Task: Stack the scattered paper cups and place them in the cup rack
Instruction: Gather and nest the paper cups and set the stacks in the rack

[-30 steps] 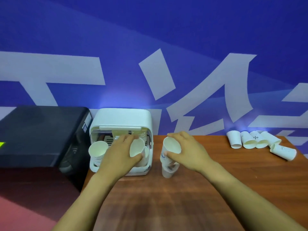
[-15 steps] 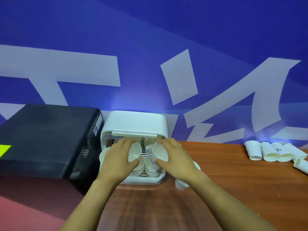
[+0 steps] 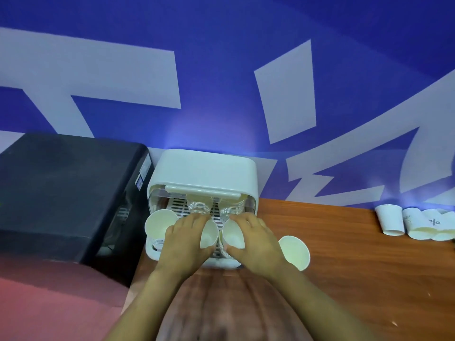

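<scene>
A white cup rack (image 3: 204, 168) with a raised lid stands at the table's left end. My left hand (image 3: 183, 238) grips a stack of white paper cups (image 3: 208, 235) at the rack's front middle. My right hand (image 3: 256, 238) grips a second cup stack (image 3: 232, 236) beside it, over the rack's front right. Another stack (image 3: 160, 223) stands in the front left of the rack, and two more stacks (image 3: 199, 205) sit at the back. One cup stack (image 3: 294, 252) stands on the table just right of the rack, behind my right wrist.
Several loose cups (image 3: 391, 221) lie on their sides at the far right of the wooden table (image 3: 357, 279). A black box-shaped machine (image 3: 61, 190) sits directly left of the rack. A blue wall with white lettering rises behind.
My right hand has carried its cup stack from the table into the rack's front right. My left hand stays on its stack in the rack. The camera has moved closer.
</scene>
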The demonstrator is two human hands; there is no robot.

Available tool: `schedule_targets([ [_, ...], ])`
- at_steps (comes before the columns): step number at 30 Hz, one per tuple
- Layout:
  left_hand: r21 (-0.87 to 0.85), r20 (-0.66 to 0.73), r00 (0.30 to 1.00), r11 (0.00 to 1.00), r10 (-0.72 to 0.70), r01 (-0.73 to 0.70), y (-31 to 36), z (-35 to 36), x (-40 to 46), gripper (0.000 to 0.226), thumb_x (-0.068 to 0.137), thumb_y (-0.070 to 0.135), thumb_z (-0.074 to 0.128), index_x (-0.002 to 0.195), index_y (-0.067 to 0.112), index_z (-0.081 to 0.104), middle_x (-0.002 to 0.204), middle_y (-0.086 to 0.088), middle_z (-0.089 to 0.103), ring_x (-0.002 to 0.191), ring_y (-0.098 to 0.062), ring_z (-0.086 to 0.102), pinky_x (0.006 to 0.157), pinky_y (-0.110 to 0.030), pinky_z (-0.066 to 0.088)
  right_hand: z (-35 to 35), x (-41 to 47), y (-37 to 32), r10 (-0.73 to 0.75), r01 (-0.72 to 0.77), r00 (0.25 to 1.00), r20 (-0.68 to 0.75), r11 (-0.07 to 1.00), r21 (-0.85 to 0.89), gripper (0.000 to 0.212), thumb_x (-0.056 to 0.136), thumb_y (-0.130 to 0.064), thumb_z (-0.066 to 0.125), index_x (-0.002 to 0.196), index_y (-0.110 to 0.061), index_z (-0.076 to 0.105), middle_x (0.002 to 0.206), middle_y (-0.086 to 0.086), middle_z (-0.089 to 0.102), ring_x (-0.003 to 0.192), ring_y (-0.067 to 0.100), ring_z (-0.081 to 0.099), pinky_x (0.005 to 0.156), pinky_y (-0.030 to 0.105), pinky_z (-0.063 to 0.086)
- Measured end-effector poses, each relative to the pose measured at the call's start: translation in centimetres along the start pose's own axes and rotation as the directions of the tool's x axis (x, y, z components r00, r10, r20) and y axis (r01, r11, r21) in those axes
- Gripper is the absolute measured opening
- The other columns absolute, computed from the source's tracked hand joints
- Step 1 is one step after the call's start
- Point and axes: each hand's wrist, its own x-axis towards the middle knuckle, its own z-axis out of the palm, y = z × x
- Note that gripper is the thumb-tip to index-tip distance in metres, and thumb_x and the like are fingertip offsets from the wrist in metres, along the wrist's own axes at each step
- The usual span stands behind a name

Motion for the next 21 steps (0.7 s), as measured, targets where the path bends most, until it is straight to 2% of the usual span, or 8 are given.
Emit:
schedule_targets([
  [2, 0.020, 0.015, 1.000, 1.000, -0.010, 0.009, -0.1, 0.5, -0.1, 0.066, 0.074, 0.046, 0.070, 0.134, 0.030, 0.045, 0.137, 0.009, 0.047, 0.121, -0.022, 0.048, 0.095, -0.039, 0.037, 0.6, 0.0, 0.4, 0.015, -0.016, 0.999, 0.052, 1.000, 0.010, 0.071, 0.082, -0.051, 0.060, 0.144, -0.031, 0.031, 0.147, -0.010, 0.032, 0.132, 0.017, 0.034, 0.107, 0.031, 0.032],
  [6, 0.083, 0.034, 0.999, 0.996, -0.023, 0.020, -0.6, 1.5, -0.1, 0.069, 0.057, 0.043, 0.082, 0.117, 0.026, 0.053, 0.121, 0.000, 0.061, 0.097, -0.030, 0.064, 0.078, -0.045, 0.048, 1.0, 0.0, 1.1, 0.037, -0.034, 0.990, 0.139, 0.999, -0.023, 0.069, 0.086, -0.047, 0.057, 0.146, -0.027, 0.029, 0.155, -0.011, 0.019, 0.134, 0.020, 0.029, 0.106, 0.031, 0.033],
  [8, 0.108, 0.028, 0.999, 0.994, -0.028, 0.025, -0.6, 1.5, 0.0, 0.068, 0.062, 0.043, 0.080, 0.122, 0.024, 0.055, 0.128, 0.000, 0.058, 0.107, -0.030, 0.060, 0.086, -0.048, 0.045, 0.9, 0.1, 1.2, 0.030, -0.030, 0.989, 0.143, 1.000, -0.005, 0.069, 0.086, -0.045, 0.058, 0.146, -0.029, 0.027, 0.155, -0.011, 0.019, 0.134, 0.020, 0.030, 0.106, 0.031, 0.032],
  [11, 0.105, 0.054, 0.998, 0.994, -0.031, 0.025, -0.3, 1.2, 0.0, 0.070, 0.077, 0.047, 0.068, 0.138, 0.027, 0.042, 0.144, 0.005, 0.042, 0.130, -0.025, 0.041, 0.104, -0.051, 0.029, 0.6, 0.1, 1.2, 0.015, -0.017, 0.989, 0.144, 1.000, 0.010, 0.069, 0.085, -0.045, 0.059, 0.145, -0.033, 0.027, 0.155, -0.010, 0.021, 0.136, 0.019, 0.028, 0.110, 0.031, 0.030],
  [14, 0.082, 0.064, 0.998, 0.996, -0.027, 0.022, 0.5, 0.1, -0.4, 0.071, 0.083, 0.047, 0.062, 0.144, 0.029, 0.031, 0.150, 0.007, 0.031, 0.139, -0.021, 0.027, 0.111, -0.050, 0.019, -0.2, -0.4, 1.1, 0.016, -0.014, 0.989, 0.145, 1.000, -0.017, 0.066, 0.085, -0.046, 0.058, 0.144, -0.033, 0.032, 0.155, -0.008, 0.021, 0.138, 0.020, 0.027, 0.112, 0.032, 0.027],
  [16, 0.079, 0.060, 0.998, 0.997, -0.012, 0.007, 1.3, -0.9, -1.0, 0.068, 0.085, 0.047, 0.058, 0.145, 0.030, 0.029, 0.151, 0.009, 0.030, 0.139, -0.019, 0.026, 0.111, -0.045, 0.020, -1.2, -1.1, 1.0, 0.009, -0.008, 0.992, 0.125, 1.000, -0.003, 0.060, 0.086, -0.043, 0.058, 0.141, -0.032, 0.037, 0.152, -0.008, 0.028, 0.136, 0.018, 0.032, 0.110, 0.030, 0.029],
  [21, -0.013, 0.027, 0.998, 0.998, 0.054, -0.054, 4.4, -3.4, -2.7, 0.046, 0.089, 0.040, 0.053, 0.133, 0.029, 0.044, 0.131, 0.007, 0.051, 0.119, -0.019, 0.049, 0.094, -0.035, 0.040, -4.8, -4.6, 1.2, 0.017, -0.019, 0.997, 0.073, 0.999, 0.037, 0.042, 0.086, -0.041, 0.057, 0.128, -0.032, 0.051, 0.128, -0.009, 0.055, 0.114, 0.010, 0.053, 0.091, 0.027, 0.044],
])
